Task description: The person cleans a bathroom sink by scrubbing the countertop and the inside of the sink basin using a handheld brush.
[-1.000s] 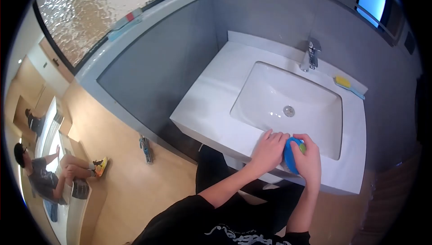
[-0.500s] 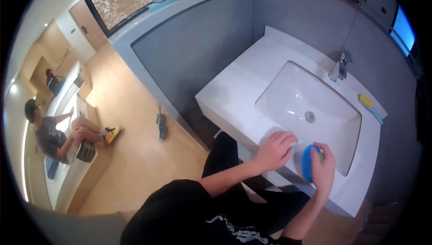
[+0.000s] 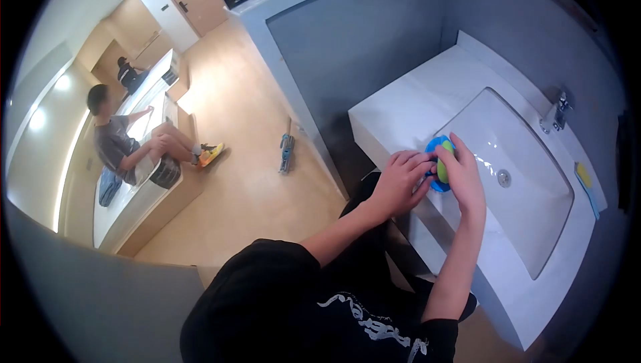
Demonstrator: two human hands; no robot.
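Note:
A blue oval scrub brush (image 3: 442, 163) with a green grip is between my two hands, over the front left edge of the sink counter. My right hand (image 3: 461, 175) is closed around its green grip from the right. From the left, the curled fingers of my left hand (image 3: 402, 183) close on the brush's blue edge. Fingers partly cover the brush, and its underside is hidden. Just right of my hands lies the white sink basin (image 3: 491, 209), with a round drain (image 3: 504, 177) in its floor.
A chrome faucet (image 3: 555, 113) stands behind the basin. On the counter's right side lies a yellow brush with a blue handle (image 3: 587, 186). A person (image 3: 123, 139) sits on a ledge at left. A blue-grey tool (image 3: 286, 153) lies on the floor. A grey partition (image 3: 360, 43) borders the counter.
My right hand has carried the scrub brush leftward along the counter front. My left hand, apart from it before, now meets it there. The view has shifted, and the scene sits farther right.

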